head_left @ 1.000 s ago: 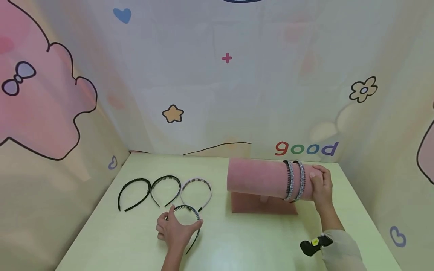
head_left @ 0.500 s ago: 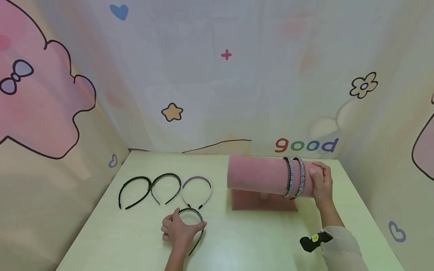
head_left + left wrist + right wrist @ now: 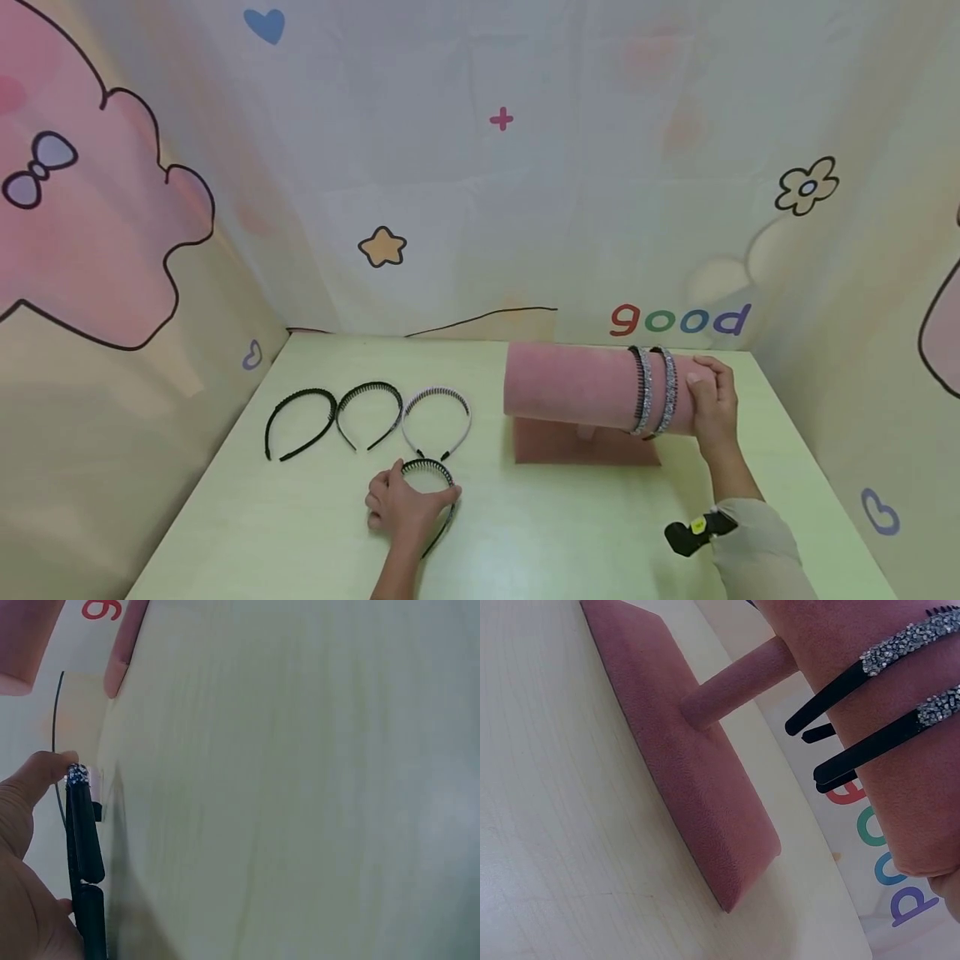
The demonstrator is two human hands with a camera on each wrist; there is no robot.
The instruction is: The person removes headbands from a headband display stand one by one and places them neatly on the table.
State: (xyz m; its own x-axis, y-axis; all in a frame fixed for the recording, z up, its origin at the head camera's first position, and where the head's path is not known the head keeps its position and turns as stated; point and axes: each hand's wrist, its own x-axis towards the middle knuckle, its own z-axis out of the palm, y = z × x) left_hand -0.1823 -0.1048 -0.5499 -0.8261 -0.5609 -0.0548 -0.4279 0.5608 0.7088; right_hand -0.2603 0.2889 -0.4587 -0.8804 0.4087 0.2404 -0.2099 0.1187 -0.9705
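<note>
My left hand (image 3: 405, 507) holds a black toothed headband (image 3: 452, 497) between thumb and fingers, at the front middle of the table. In the left wrist view the headband (image 3: 84, 832) shows its black ends and a patch of glitter by the thumb. On the right, my right hand (image 3: 714, 407) grips the right end of a pink velvet roll (image 3: 566, 385) on a stand. Two glittery headbands, the left one (image 3: 642, 392) and the right one (image 3: 667, 392), sit round the roll near that hand. Their black tips (image 3: 825, 774) stick out below it in the right wrist view.
Three headbands lie in a row at the back left: a black one (image 3: 272, 418), another black one (image 3: 341, 400) and a white one (image 3: 468, 417). The stand's pink base (image 3: 585, 450) rests on the pale table (image 3: 540, 533). Printed cloth (image 3: 570, 208) walls the table in.
My left hand has moved a little to the right with the headband in its grip. The right hand stays on the roll's end.
</note>
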